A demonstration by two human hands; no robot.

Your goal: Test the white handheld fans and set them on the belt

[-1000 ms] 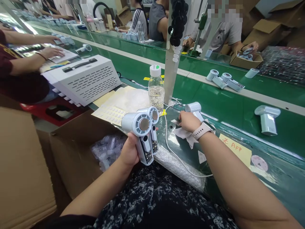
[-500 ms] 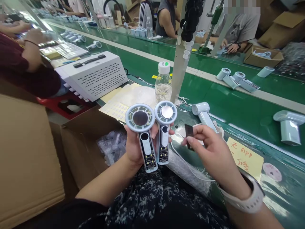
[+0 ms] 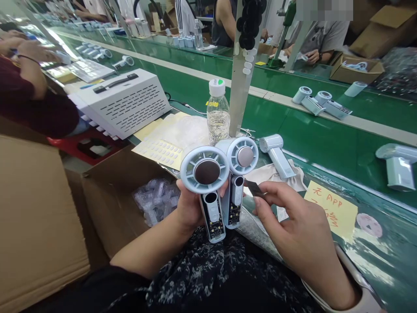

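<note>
The left hand is gripping two blue handheld fans; the right hand is pinching a small dark piece beside them. A bottle is standing behind.

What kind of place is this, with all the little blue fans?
Probably a factory assembly line: people work along a long green bench, pale blue fans lie on it, and the left hand holds two open fans with circuit boards showing.

Bottle right of slotted box, sticker sheet between them, nearer, note near right on worktop
</note>
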